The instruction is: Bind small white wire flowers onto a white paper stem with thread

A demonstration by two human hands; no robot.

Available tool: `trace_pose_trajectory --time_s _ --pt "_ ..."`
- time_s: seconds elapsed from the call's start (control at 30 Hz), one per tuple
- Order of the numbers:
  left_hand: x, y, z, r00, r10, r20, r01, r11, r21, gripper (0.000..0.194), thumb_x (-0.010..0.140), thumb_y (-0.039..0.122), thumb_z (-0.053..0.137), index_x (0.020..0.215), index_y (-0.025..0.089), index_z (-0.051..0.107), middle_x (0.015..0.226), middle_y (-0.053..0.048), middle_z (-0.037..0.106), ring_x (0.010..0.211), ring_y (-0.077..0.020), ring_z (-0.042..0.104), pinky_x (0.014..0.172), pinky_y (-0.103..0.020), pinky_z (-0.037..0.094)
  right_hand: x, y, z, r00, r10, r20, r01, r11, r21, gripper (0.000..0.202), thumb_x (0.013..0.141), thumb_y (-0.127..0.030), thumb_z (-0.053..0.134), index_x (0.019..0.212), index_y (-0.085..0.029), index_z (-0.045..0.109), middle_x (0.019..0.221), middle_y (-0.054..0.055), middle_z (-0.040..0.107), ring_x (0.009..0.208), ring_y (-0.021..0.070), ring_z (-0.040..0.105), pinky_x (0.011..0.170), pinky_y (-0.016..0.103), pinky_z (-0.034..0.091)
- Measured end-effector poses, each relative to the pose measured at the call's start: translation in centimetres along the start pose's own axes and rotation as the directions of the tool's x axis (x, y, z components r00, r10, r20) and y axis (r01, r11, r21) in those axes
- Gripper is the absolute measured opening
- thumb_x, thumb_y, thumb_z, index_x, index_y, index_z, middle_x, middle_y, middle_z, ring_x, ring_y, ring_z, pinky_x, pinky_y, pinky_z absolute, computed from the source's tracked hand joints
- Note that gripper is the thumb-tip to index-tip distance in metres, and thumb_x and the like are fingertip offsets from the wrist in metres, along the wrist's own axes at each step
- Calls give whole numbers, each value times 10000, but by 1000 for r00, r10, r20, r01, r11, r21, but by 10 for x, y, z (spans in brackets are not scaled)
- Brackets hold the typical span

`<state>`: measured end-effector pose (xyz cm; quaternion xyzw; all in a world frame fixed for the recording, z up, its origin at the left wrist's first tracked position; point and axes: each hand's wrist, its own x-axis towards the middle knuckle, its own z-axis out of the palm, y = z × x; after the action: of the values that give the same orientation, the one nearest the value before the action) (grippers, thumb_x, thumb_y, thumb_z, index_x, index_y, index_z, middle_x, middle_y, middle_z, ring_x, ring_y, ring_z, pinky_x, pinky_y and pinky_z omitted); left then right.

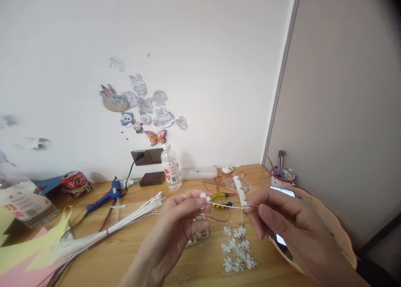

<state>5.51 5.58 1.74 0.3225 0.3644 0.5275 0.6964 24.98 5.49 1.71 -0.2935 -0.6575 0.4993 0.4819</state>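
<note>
Between thumb and fingers, my left hand (180, 218) pinches a small white knotted cord piece (203, 200). A thin white cord (230, 206) stretches from it, nearly level, to my right hand (282, 226). The fingertips of my right hand are closed at the cord's far end, beside a small brownish item whose kind I cannot make out. Below, several white cord knots (238, 250) lie grouped on the wooden table (131, 253). Partly behind my left hand sits a clear box of beads (200, 235). Yellow-and-black pliers (219, 199) lie just behind the stretched cord.
To the left are a bundle of white cords (125, 222), a blue glue gun (108, 194), coloured paper (34, 253) and a red can (75, 183). A water bottle (171, 170) stands by the wall. At right, a round tray (340, 232) holds a phone (282, 191).
</note>
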Motion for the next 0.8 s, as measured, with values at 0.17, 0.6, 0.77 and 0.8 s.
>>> trace_pose_trajectory --time_s 0.17,0.6,0.77,0.8 --pt "2 -1 -1 1000 -11 -17 11 1000 -13 35 685 125 626 718 112 629 645 -28 584 598 -88 555 540 -175 517 0 -1 0 1000 6 -27 -6 1000 -12 174 811 -358 489 802 -207 575 547 -21 536 517 92 496 469 191 383" --pt "1 0 0 994 -42 -106 36 998 -57 51 688 78 593 729 109 594 654 -41 585 600 -105 563 520 -193 520 -3 -5 8 859 -473 -196 260 734 -628 122 752 -178 558 823 -276 565 725 -48 600 649 105 542 557 198 424" --pt "0 1 0 997 -37 -72 34 998 -52 36 703 89 582 730 112 592 649 -32 577 588 -95 559 527 -185 518 -5 -7 9 856 -471 -214 222 708 -671 105 764 -180 542 813 -272 554 733 -39 606 658 122 545 563 223 417" --pt "-1 1 0 996 -40 -74 36 998 -51 36 701 91 586 729 114 591 649 -30 576 587 -94 559 526 -185 518 -5 -8 9 858 -469 -210 218 702 -678 101 764 -183 544 810 -272 556 736 -38 609 660 126 548 562 225 417"
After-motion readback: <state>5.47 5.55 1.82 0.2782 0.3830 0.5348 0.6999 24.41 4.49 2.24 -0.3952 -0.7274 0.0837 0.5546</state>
